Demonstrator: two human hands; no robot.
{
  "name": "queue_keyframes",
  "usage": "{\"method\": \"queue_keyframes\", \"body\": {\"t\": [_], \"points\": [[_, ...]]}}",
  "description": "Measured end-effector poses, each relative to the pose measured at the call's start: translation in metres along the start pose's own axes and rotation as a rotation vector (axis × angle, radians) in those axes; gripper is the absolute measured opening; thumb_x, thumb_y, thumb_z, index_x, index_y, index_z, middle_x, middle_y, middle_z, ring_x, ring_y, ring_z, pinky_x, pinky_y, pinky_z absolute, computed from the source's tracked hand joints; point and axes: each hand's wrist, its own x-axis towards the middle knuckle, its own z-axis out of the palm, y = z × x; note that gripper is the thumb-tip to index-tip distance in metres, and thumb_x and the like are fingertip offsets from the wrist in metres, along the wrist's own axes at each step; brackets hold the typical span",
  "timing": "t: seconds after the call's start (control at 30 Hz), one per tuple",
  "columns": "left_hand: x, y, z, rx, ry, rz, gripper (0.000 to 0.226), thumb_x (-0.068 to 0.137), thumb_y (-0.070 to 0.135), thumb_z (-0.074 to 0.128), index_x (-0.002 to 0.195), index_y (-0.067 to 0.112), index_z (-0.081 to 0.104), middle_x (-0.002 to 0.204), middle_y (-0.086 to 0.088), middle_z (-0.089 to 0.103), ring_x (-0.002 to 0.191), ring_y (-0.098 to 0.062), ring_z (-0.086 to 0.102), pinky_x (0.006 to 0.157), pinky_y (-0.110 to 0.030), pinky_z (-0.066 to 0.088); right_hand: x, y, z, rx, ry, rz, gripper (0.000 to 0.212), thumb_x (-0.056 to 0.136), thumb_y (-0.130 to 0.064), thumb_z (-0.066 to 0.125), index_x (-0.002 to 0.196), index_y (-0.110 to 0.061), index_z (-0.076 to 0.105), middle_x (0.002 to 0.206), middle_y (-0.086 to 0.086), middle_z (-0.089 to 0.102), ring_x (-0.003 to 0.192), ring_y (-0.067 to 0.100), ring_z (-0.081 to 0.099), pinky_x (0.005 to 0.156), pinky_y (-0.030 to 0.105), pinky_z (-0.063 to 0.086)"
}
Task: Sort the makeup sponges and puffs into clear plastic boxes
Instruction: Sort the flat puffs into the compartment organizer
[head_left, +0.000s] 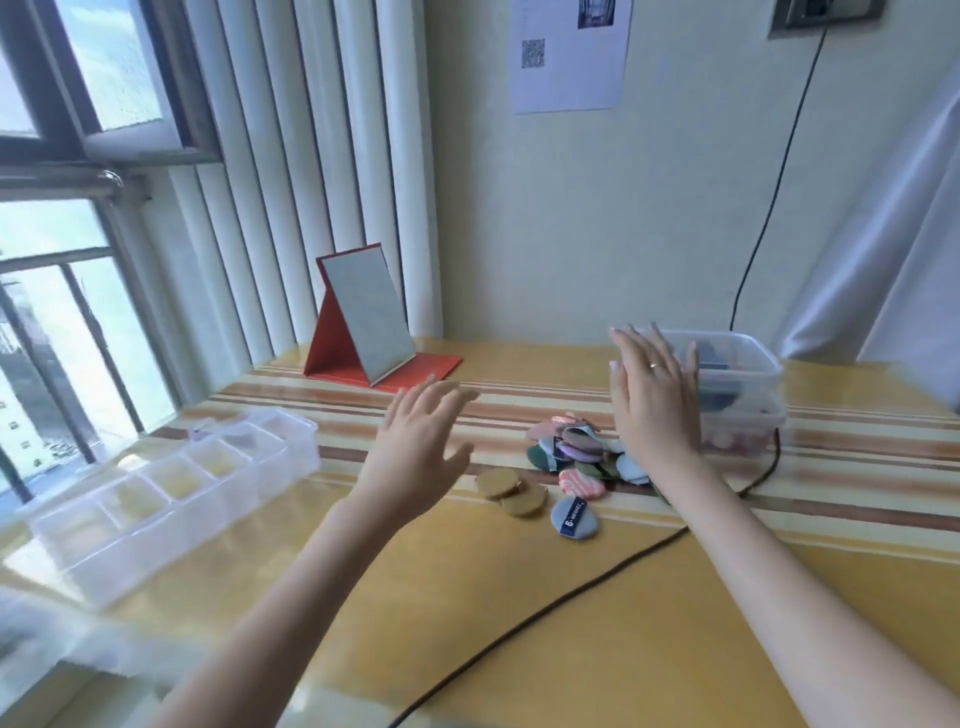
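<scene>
A heap of coloured makeup puffs (574, 449) lies mid-table, with two tan round puffs (511, 491) and a grey-blue labelled puff (574, 517) in front of it. Two stacked clear plastic boxes (748, 384) stand at the back right, with dark items in the upper one. A long clear box with several compartments (171, 493) lies at the left. My left hand (421, 447) hovers with spread fingers left of the heap and holds nothing. My right hand (652, 395) is raised, fingers straight, just in front of the stacked boxes; whether it touches them I cannot tell.
A red folding mirror (363, 322) stands at the back of the yellow striped table (519, 597). A black cable (571, 587) runs across the table from the wall to the near edge. A window is at the left and a curtain at the right.
</scene>
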Motion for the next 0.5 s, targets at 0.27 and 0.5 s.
{"method": "queue_keyframes", "body": {"t": [0.27, 0.5], "points": [[-0.110, -0.129, -0.100, 0.549, 0.026, -0.638, 0.068, 0.081, 0.072, 0.042, 0.135, 0.030, 0.039, 0.153, -0.011, 0.025, 0.144, -0.038, 0.007, 0.103, -0.071, -0.014, -0.034, -0.217, 0.083, 0.427, -0.555, -0.301, 0.047, 0.103, -0.035, 0.033, 0.149, -0.029, 0.027, 0.157, 0.004, 0.029, 0.146, 0.022, 0.020, 0.119, 0.045, 0.011], [-0.176, -0.185, -0.091, -0.186, 0.066, -0.820, 0.081, 0.069, 0.053, 0.077, 0.135, 0.023, 0.040, 0.140, -0.009, 0.043, 0.129, -0.031, 0.041, 0.102, -0.041, 0.035, -0.045, -0.287, 0.134, 0.777, -0.806, 0.000, 0.053, 0.103, -0.039, 0.035, 0.152, -0.038, 0.015, 0.163, 0.002, 0.002, 0.149, 0.019, 0.004, 0.116, 0.036, 0.014]]}}
